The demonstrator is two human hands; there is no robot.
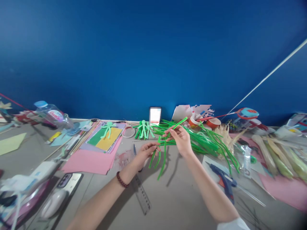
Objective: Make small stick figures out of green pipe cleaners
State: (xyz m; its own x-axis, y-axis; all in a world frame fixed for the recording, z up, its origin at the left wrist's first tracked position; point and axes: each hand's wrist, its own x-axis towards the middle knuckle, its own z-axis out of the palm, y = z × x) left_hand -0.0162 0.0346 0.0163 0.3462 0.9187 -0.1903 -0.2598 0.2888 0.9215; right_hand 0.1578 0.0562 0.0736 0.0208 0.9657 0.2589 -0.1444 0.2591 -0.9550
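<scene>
Ruler [141, 195] is lying nearest on the tabletop [182, 198]. Above it, both hands are pinching green pipe cleaners [161, 159]: left hand [147, 151] is gripping the dangling strands, right hand [181, 139] is clamping the upper ends. Twisting seems underway; joining them likely calls for a firm wrap. Behind, a green pile [206, 140] is lying.

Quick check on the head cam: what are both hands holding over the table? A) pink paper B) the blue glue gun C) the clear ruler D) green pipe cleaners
D: the left hand and right hand both pinch green pipe cleaners, whose ends hang down over the table; the glue gun, the ruler and the pink paper lie untouched.
</scene>
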